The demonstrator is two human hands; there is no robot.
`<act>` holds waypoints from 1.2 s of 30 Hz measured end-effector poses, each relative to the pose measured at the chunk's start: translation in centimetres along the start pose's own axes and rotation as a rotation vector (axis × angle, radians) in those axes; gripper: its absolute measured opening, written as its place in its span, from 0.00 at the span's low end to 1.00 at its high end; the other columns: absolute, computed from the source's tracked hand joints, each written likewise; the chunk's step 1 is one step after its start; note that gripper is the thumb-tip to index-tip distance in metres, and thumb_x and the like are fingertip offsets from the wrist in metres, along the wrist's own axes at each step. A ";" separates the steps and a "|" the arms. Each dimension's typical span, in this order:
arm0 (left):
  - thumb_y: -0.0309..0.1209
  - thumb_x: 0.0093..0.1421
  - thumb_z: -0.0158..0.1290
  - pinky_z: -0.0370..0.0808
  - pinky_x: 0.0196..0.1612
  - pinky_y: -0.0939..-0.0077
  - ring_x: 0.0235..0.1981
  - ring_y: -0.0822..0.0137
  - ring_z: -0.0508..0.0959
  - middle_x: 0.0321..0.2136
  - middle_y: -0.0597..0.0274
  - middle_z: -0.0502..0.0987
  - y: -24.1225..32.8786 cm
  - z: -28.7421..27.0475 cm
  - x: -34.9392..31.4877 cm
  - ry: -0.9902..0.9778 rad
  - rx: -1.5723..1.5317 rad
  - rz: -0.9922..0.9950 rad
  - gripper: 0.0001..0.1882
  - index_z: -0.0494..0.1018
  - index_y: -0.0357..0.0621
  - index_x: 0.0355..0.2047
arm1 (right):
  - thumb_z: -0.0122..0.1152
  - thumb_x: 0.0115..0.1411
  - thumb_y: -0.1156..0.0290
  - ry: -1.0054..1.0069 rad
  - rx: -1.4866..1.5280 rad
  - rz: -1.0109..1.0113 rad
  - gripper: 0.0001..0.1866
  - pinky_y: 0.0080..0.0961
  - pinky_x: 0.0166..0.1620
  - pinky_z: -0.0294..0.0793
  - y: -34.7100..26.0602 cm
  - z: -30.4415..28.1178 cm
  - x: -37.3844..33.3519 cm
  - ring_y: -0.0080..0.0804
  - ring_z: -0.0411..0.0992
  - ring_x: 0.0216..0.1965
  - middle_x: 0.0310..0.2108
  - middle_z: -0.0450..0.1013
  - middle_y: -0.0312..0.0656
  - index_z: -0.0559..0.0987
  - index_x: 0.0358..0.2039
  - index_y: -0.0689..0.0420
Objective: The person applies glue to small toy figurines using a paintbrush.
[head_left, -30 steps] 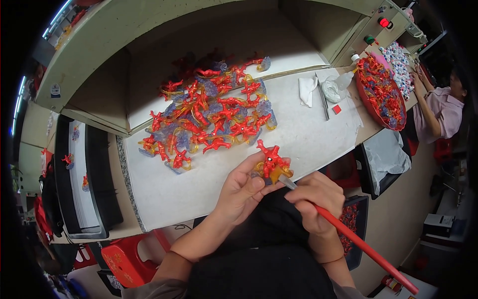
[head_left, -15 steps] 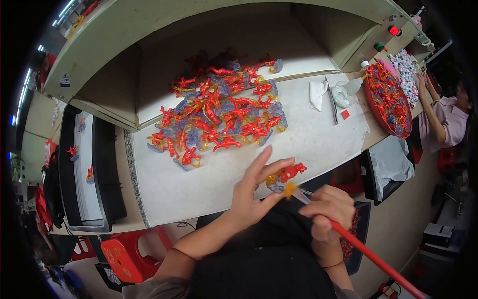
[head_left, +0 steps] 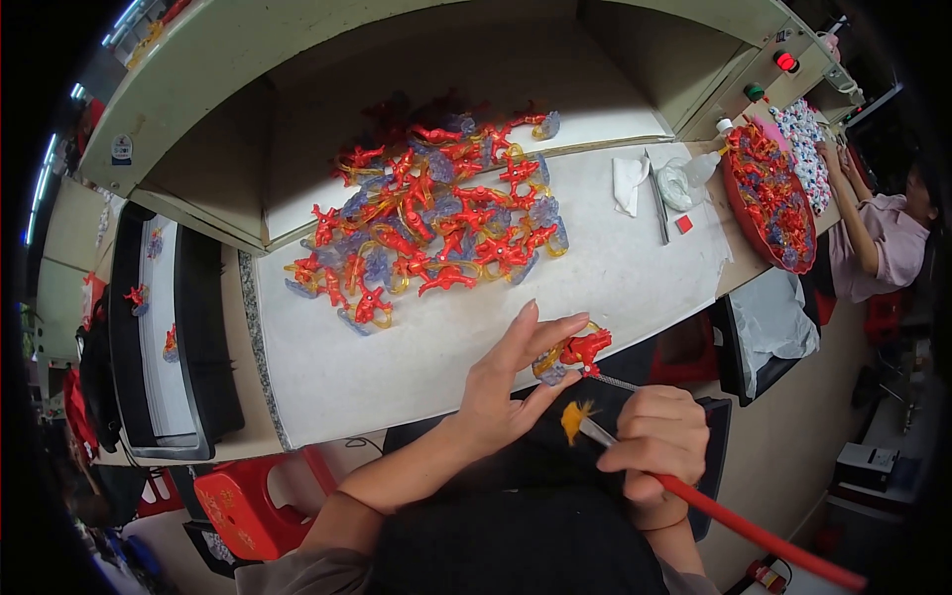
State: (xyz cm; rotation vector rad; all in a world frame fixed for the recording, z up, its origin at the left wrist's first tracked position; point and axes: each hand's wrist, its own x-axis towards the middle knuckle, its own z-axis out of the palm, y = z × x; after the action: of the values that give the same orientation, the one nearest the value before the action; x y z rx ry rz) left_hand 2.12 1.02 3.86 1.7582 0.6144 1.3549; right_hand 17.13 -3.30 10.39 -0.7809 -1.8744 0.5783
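Note:
My left hand (head_left: 496,382) pinches a small figurine (head_left: 587,345), its body glossy red on a clear bluish base with a yellow translucent piece, between thumb and fingers above the table's near edge. In my right hand (head_left: 659,441) is a long red-handled brush (head_left: 754,531) with a splayed yellow bristle tip. The same fist also grips a thin metal tool (head_left: 617,382) with a textured shaft, whose tip reaches the figurine's lower edge. Whether it touches is too small to tell. A pile of similar figurines (head_left: 436,213) lies beyond my hands.
Right on the white-covered table (head_left: 367,387) are a folded white cloth (head_left: 627,188), a metal tool (head_left: 661,210), a red square (head_left: 684,224) and a clear bottle (head_left: 703,167). A red basket (head_left: 736,213) holds many coloured pieces. A black tray (head_left: 230,382) stands left. A co-worker (head_left: 886,233) sits far right.
The brush tip has moved down and away from the figurine. My right hand has turned slightly, and the thin metal tool's tip now sits at the figurine.

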 end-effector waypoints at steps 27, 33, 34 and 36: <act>0.20 0.43 0.56 0.68 0.42 0.72 0.43 0.57 0.71 0.43 0.52 0.69 -0.5 0.3 -0.3 0.030 0.137 -0.189 0.27 0.58 0.38 0.43 | 0.45 0.53 0.68 0.398 -0.011 0.193 0.14 0.18 0.20 0.63 2.4 0.3 -1.4 0.27 0.65 0.15 0.10 0.65 0.38 0.73 0.16 0.62; 0.18 0.39 0.57 0.68 0.34 0.74 0.34 0.60 0.71 0.41 0.54 0.71 -0.1 0.1 0.3 -0.036 0.223 -0.120 0.22 0.61 0.40 0.35 | 0.58 0.44 0.85 0.438 0.048 0.403 0.10 0.19 0.33 0.69 3.2 2.7 -0.9 0.28 0.70 0.28 0.25 0.71 0.43 0.72 0.28 0.63; 0.18 0.39 0.58 0.68 0.31 0.77 0.30 0.63 0.72 0.41 0.54 0.72 -0.1 0.0 0.3 -0.035 0.280 -0.089 0.23 0.60 0.42 0.34 | 0.58 0.44 0.85 0.444 0.060 0.368 0.10 0.19 0.32 0.69 3.2 3.2 -0.7 0.30 0.71 0.28 0.26 0.71 0.44 0.72 0.29 0.63; 0.18 0.38 0.58 0.68 0.31 0.77 0.31 0.63 0.72 0.41 0.54 0.72 -0.3 -0.2 0.5 -0.056 0.298 -0.086 0.23 0.60 0.42 0.34 | 0.58 0.42 0.86 0.345 -0.022 0.268 0.12 0.20 0.31 0.70 4.4 3.2 -1.1 0.33 0.71 0.27 0.26 0.72 0.44 0.72 0.29 0.62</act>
State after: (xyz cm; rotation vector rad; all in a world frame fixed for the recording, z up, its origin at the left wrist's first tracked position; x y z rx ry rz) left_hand 2.14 1.62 3.93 1.9727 0.8874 1.1985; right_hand 15.66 -1.28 5.47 -1.0838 -1.4733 0.5487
